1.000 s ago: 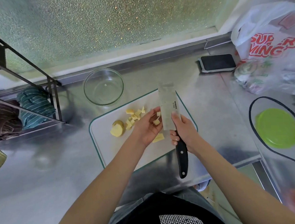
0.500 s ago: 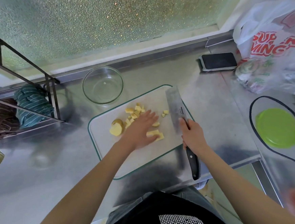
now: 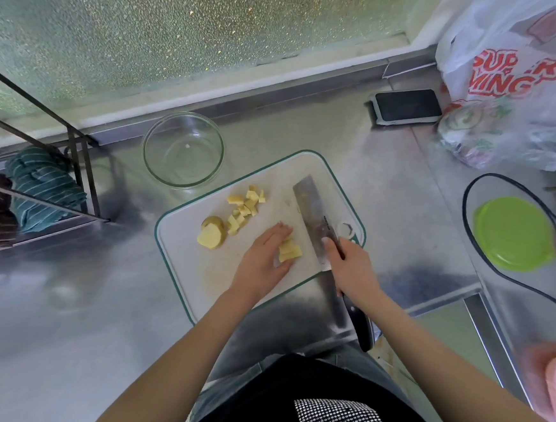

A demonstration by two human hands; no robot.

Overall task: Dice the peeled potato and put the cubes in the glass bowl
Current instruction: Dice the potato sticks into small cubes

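Since half a second ago my left hand (image 3: 264, 262) has drawn back, fingers flat, steadying potato strips (image 3: 289, 252) just left of the cleaver (image 3: 313, 218), which my right hand (image 3: 352, 268) grips. Farther left lie cubes (image 3: 244, 206) and uncut slices (image 3: 211, 237); beyond, the glass bowl (image 3: 183, 150). A far-right bag (image 3: 518, 72) reads "SUPER".
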